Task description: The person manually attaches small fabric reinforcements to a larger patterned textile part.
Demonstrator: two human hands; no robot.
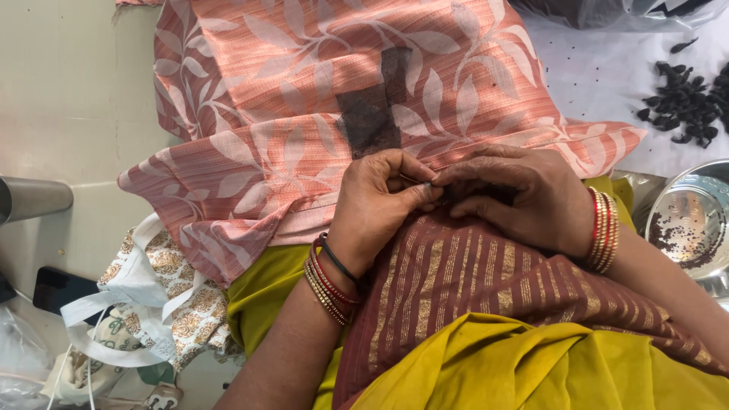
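Note:
My left hand (377,201) and my right hand (516,196) meet fingertip to fingertip over my lap. Between the thumbs and forefingers sits a thin dark item (427,183), too small to name, perhaps a needle or a seed. Both wrists carry bangles. Under the hands lies a maroon cloth with gold stripes (456,277) over a yellow-green fabric (524,364). A pink cloth with a pale leaf print (304,99) spreads ahead, with a dark patch (372,114) in its middle.
A heap of small black pieces (687,99) lies on a white sheet at the upper right. A steel bowl (691,224) with dark grains stands at the right edge. A printed cloth bag with white straps (152,304) lies at the lower left, near a dark phone (61,288).

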